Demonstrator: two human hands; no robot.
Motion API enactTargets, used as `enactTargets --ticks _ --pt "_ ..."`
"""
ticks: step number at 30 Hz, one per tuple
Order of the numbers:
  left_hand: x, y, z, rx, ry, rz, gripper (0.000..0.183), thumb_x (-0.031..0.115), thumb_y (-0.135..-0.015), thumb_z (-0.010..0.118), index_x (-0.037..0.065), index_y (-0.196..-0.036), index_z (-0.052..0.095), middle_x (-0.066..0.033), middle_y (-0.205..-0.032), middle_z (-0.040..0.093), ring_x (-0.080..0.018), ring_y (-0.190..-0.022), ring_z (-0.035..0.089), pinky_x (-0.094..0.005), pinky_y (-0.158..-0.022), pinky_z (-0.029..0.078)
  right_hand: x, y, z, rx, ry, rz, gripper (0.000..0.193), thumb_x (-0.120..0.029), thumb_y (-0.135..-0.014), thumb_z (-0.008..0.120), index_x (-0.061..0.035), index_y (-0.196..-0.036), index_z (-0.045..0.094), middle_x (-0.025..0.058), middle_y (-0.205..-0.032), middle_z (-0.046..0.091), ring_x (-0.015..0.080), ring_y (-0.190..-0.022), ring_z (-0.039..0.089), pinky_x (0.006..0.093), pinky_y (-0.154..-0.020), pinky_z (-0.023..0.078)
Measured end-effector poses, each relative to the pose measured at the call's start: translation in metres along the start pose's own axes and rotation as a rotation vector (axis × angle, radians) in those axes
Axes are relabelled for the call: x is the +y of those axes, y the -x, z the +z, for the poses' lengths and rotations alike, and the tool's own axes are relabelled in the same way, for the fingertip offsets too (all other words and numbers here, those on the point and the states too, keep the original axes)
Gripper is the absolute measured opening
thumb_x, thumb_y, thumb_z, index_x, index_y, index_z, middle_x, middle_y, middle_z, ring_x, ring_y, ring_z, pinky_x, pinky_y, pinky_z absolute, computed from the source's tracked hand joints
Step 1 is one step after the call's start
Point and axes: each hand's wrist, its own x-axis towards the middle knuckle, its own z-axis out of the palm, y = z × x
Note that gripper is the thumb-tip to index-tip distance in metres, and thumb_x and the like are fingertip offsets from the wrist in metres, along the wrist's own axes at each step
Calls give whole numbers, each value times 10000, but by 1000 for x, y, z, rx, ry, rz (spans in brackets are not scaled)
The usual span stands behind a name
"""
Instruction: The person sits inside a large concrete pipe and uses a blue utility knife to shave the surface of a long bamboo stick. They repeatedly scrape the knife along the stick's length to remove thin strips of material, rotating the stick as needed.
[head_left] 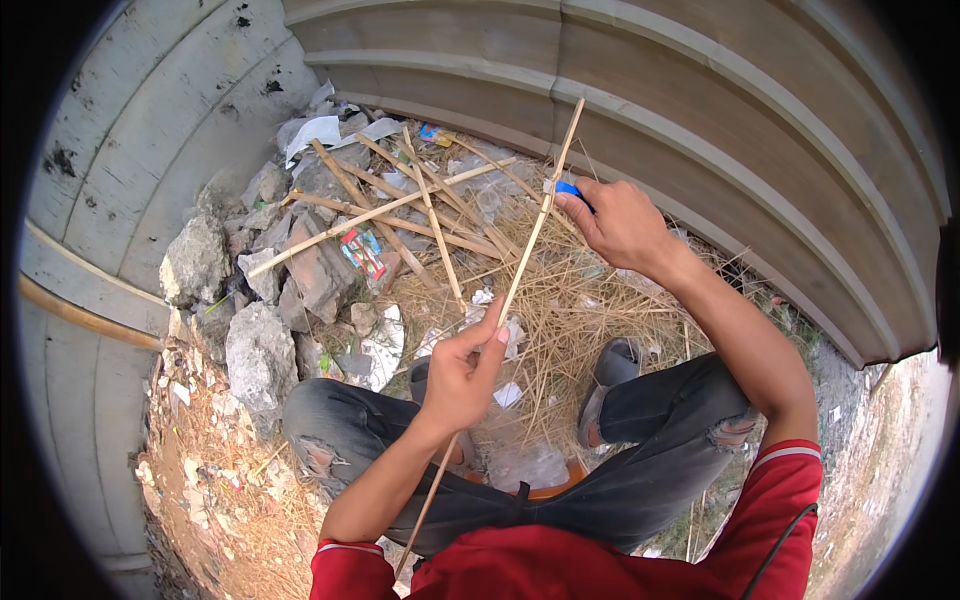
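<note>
Step in hand, as I judge it: trimming 1 stick (528, 255), located right of the stone pile (262, 358). My left hand (462, 375) is closed around its middle; my right hand (622, 228) is curled around 1 blue tool (572, 193) at its upper part. The next move likely calls for firm left support and a controlled stroke.

Daylight brightens the littered ground (215, 490) at near left; the shaded far metal wall (700, 110) bows under fisheye distortion, corners black.
</note>
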Motion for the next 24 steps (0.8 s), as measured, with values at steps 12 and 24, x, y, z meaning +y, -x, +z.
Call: enactTargets --ticks 12,24 --pt "-12 0 -14 -66 22 4 437 117 -1089 553 14 -1512 518 85 -642 433 -2 -474 328 -224 -419 249 10 5 14 95 124 -56 434 -446 -1028 579 -40 -914 683 199 -647 656 446 -627 657 526 -565 515" --pt "-13 5 -24 -207 319 -193 425 158 -1107 520 54 -1519 515 29 -727 455 -20 -463 341 -220 -393 261 39 5 1 -394 -528 175 542 -489 -888 777 -67 -621 569 25 -529 437 168 -511 450 361 -515 340"
